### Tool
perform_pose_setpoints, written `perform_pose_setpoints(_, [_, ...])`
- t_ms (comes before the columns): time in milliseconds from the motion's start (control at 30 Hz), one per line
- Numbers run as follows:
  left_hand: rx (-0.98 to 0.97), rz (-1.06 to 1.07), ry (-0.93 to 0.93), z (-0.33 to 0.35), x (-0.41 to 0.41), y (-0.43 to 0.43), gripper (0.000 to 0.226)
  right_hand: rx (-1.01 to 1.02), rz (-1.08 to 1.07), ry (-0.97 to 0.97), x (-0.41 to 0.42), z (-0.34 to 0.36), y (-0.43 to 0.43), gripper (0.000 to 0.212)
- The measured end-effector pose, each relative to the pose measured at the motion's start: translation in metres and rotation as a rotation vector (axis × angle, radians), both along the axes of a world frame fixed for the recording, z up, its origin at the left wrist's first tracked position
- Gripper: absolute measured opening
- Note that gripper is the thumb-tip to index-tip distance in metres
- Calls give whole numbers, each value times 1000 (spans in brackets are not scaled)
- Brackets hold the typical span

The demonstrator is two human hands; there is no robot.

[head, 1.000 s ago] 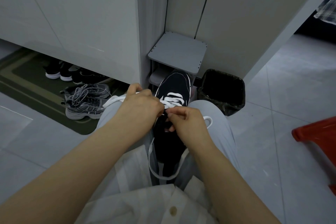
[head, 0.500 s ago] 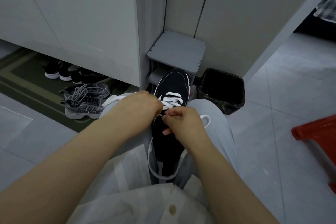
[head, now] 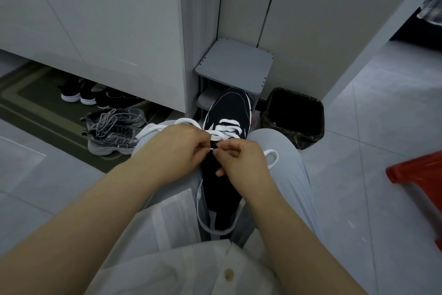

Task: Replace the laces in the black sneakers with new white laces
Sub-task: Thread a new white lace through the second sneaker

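Observation:
A black sneaker with a white sole edge rests between my knees, toe pointing away from me. A white lace crosses its front eyelets in a few rows. My left hand pinches the lace tip just left of the tongue. My right hand holds the sneaker's eyelet edge right beside that tip, fingers curled. One loose end of the lace loops over my left knee, another loop lies on my right thigh, and a long loop hangs down by the heel.
A pair of grey sneakers lies on the green mat at left, with dark shoes under the white cabinet. A small grey shelf and a black bin stand ahead. A red stool is at right.
Both hands have shifted slightly toward me along the sneaker, and my left hand now brings the lace tip up against my right fingers. The sneaker has stayed put.

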State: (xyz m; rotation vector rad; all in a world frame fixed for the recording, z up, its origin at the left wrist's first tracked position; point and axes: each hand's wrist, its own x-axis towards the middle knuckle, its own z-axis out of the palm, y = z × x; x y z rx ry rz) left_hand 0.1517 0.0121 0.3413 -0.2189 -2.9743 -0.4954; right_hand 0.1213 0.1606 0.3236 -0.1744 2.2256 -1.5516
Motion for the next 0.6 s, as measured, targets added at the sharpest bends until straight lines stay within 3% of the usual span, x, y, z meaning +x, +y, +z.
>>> perform_pose_setpoints(367, [-64,59,-89,-1,-6,9,22,18,51,25,-1,1,7,19])
perform_pose_setpoints(500, [-25,7,-2,-8,3,7,46,103,67,140,-3,5,5,15])
perform_pose_setpoints(600, [-14,144,-11,-8,3,8,30,159,100,248,-3,7,2,13])
